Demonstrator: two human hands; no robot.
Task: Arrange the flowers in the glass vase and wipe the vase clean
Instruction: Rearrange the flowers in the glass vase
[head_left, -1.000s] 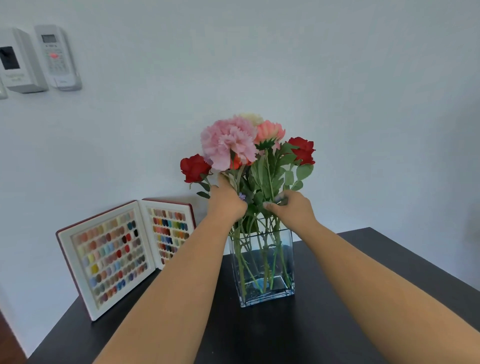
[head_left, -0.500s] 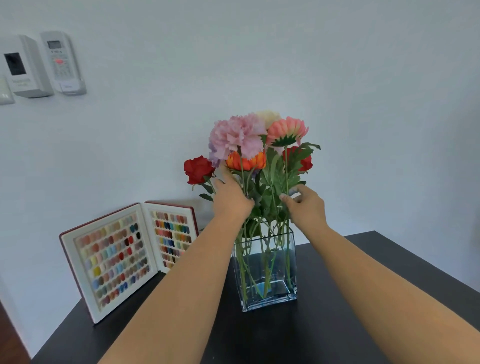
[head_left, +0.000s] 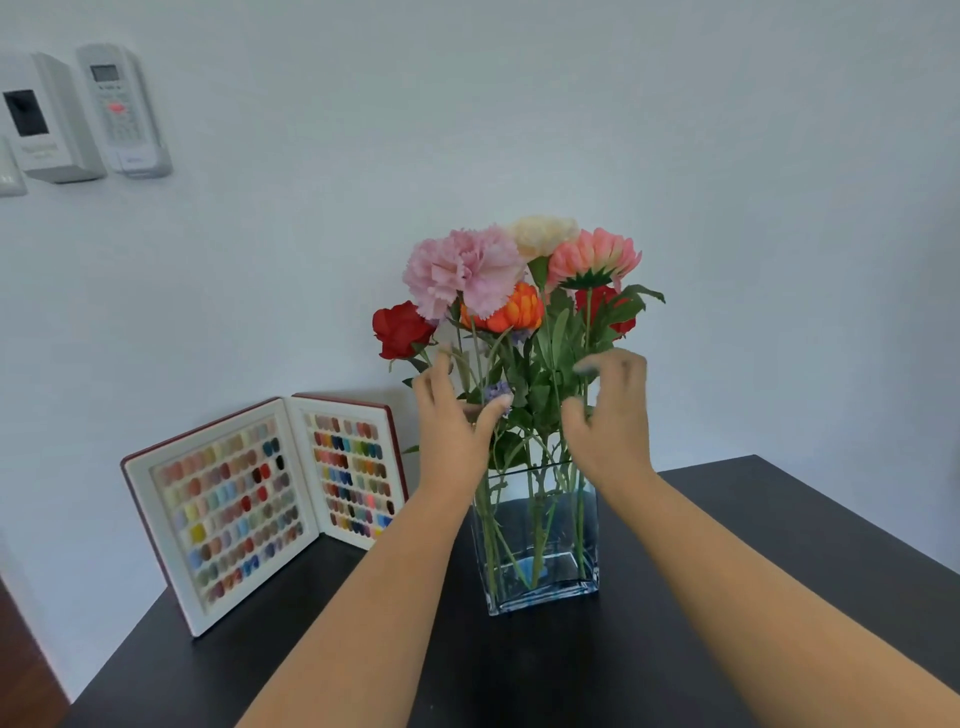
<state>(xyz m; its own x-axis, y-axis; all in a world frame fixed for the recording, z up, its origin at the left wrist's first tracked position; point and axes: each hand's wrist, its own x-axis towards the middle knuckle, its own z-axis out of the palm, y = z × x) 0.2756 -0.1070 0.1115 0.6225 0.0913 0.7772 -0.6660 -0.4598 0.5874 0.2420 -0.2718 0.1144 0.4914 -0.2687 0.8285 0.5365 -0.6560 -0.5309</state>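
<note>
Standing upright in the glass vase (head_left: 540, 551), the flowers (head_left: 519, 291) fan out above its rim, their stems bunched together inside the clear walls, which is likely why both hands work at stem height rather than at the blooms: nudging the stems there shifts the heads without crushing petals. The vase sits on the dark tabletop (head_left: 727, 597), near its back edge, with an open colour-swatch book (head_left: 260, 504) propped to its left against the wall. The left hand (head_left: 452, 421) reaches in from the left side of the bunch, fingers (head_left: 493, 410) spread and curled, thumb apart, seemingly brushing a stem but clamped on nothing. The right hand (head_left: 608, 415) hovers at the right side, fingers apart in a loose claw, just beside the leaves; whether it touches them cannot be told. No cloth is visible, so wiping appears not yet begun.
</note>
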